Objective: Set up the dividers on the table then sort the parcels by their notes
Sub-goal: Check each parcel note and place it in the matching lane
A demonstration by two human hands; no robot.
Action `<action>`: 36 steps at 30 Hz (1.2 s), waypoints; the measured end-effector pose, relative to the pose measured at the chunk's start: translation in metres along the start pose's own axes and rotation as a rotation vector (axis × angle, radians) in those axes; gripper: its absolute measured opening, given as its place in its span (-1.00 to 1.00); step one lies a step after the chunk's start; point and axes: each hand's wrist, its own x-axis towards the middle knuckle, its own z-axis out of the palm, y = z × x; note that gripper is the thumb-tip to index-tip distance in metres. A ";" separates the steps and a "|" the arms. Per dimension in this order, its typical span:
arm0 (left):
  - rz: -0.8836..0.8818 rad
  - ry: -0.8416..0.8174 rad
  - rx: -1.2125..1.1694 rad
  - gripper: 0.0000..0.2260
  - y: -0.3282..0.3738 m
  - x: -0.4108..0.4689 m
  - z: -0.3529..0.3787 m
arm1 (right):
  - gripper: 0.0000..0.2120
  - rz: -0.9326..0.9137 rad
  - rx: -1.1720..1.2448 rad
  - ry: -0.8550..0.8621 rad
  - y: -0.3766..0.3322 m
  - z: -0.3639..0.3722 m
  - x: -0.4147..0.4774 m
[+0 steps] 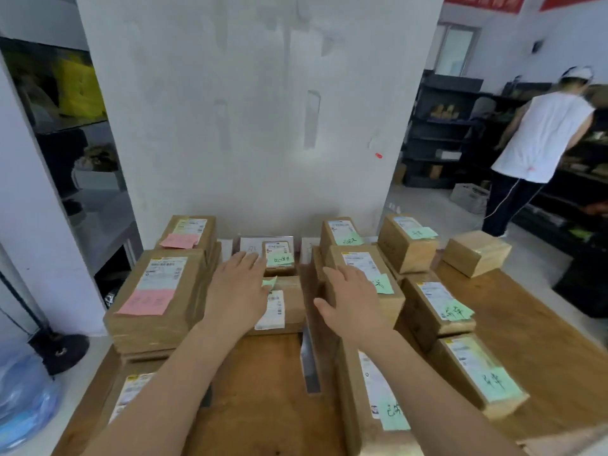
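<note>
Brown cardboard parcels cover the far half of the wooden table (263,390). Pink notes mark the left parcels (154,294), green notes the middle and right ones. A grey divider (309,360) stands between the middle and right groups. My left hand (240,284) lies flat with straight fingers on the middle parcel (283,307), fingertips near a small green-noted parcel (279,255). My right hand (352,297) reaches with spread fingers over a green-noted parcel (368,274), thumb out to the left. Neither hand grips anything.
A white wall (256,110) rises right behind the table. White label cards (248,246) stand at the table's back edge. A person in a white top (539,143) stands at dark shelves on the right. A lone unmarked parcel (475,253) sits far right.
</note>
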 end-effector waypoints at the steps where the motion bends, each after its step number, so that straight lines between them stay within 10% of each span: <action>1: 0.021 -0.004 -0.002 -0.54 0.015 -0.002 0.001 | -0.45 0.005 -0.034 0.014 0.015 -0.006 -0.007; 36: 0.506 -0.053 -0.073 -0.53 0.433 0.063 0.091 | -0.42 0.344 -0.201 -0.046 0.400 -0.111 -0.089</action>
